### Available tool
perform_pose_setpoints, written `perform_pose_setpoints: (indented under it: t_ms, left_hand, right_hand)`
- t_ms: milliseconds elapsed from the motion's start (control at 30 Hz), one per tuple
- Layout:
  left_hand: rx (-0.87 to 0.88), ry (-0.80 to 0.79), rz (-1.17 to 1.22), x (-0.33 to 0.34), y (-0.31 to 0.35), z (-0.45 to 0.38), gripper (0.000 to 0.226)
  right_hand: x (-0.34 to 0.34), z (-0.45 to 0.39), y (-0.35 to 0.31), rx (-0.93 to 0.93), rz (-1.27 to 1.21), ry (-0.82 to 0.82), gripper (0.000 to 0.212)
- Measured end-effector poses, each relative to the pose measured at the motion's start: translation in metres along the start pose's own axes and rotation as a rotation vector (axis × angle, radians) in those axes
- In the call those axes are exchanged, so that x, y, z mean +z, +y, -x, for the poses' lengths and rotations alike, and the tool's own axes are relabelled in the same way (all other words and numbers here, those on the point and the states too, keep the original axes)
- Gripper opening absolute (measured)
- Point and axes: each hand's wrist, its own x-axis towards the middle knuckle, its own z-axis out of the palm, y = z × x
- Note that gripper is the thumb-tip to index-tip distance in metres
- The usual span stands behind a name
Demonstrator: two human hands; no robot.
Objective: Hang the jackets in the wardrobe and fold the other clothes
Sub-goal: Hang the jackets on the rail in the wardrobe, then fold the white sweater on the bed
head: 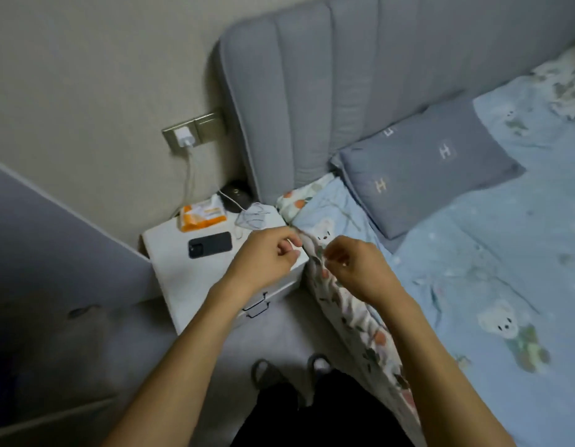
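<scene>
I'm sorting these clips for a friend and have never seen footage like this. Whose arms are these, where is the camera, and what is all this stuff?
There is no machine here: a person wears a wide-angle camera on the head, looking forward and down, so the two bare arms are their own. It is the only view.

The left hand and right hand meet at the corner of the bed, fingers curled. They seem to pinch the edge of the sheet, blue with bears on top and floral down the side, though blur hides the exact grip.

A grey pillow lies against the padded headboard. Beside the bed a white nightstand carries a dark phone, an orange tissue pack, a face mask and a dark round object. A charger is plugged into the wall. No jackets are in sight.
</scene>
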Motion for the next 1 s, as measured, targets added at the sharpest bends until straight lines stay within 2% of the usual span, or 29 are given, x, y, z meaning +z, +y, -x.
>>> perform_pose_setpoints:
  t_ms: [100, 433, 467, 567, 700, 867, 933, 1000]
  left_hand:
    - [0.068, -0.06, 0.001, 0.03, 0.027, 0.005, 0.02]
    - [0.182, -0.271, -0.156, 0.173, 0.131, 0.055, 0.011]
    - [0.266, -0.371, -0.159, 0.229, 0.178, 0.066, 0.01]
    - [0.29, -0.446, -0.156, 0.267, 0.207, 0.074, 0.017]
    - [0.443, -0.641, -0.174, 0.358, 0.276, 0.089, 0.012]
    - [0.586, -0.806, -0.17, 0.432, 0.329, 0.093, 0.01]
    - [0.658, -0.907, -0.172, 0.472, 0.357, 0.091, 0.009]
    - [0.691, -0.937, -0.171, 0.498, 0.378, 0.091, 0.01]
  right_hand:
    - [-0.013, 0.028, 0.031, 0.052, -0.026, 0.089, 0.015]
    - [-0.046, 0.175, 0.174, 0.229, -0.182, 0.235, 0.014]
    - [-0.073, 0.234, 0.217, 0.336, -0.206, 0.326, 0.014]
    - [-0.082, 0.272, 0.253, 0.424, -0.218, 0.37, 0.015]
    - [-0.109, 0.36, 0.317, 0.634, -0.241, 0.503, 0.017]
    - [-0.118, 0.428, 0.357, 0.826, -0.298, 0.66, 0.012]
    - [-0.123, 0.457, 0.375, 0.948, -0.331, 0.785, 0.01]
    - [-0.127, 0.476, 0.391, 1.008, -0.34, 0.849, 0.009]
